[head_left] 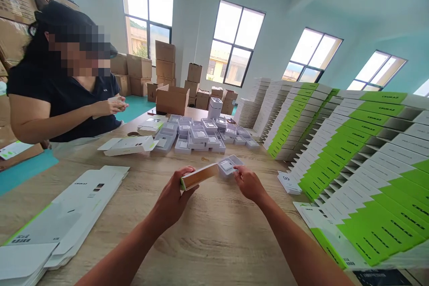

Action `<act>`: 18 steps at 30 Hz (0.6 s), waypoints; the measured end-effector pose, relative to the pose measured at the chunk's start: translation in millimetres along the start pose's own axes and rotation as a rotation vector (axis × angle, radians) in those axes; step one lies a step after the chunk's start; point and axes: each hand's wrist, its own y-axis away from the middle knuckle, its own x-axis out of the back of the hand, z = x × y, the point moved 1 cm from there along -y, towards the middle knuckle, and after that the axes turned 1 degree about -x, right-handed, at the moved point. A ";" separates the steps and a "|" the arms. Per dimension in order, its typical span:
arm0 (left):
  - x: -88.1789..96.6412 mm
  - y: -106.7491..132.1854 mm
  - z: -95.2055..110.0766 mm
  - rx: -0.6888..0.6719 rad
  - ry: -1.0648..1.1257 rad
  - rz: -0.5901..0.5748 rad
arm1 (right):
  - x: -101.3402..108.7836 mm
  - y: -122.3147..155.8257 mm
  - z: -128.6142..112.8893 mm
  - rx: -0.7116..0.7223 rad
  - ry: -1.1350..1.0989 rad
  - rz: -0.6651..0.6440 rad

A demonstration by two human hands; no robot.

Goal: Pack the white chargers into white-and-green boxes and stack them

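Observation:
My left hand (pixel 172 199) is closed round a small white and green box (pixel 198 175), held on its side above the wooden table (pixel 208 241). My right hand (pixel 248 183) pinches a clear plastic tray (pixel 229 165) with a white insert, its end at the open mouth of the box. Both hands hover over the middle of the table, close together.
Several more plastic trays (pixel 201 136) lie beyond my hands. Rows of assembled green and white boxes (pixel 351 152) fill the right side. Flat unfolded cartons (pixel 63 219) are stacked at left. A person in a dark shirt (pixel 63 94) sits at far left, handling something small. Cardboard boxes (pixel 164 60) stand behind.

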 end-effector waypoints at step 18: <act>0.9 -2.9 -9.8 -0.007 -0.006 -0.230 | 36.8 23.3 4.3 0.055 -0.091 -0.071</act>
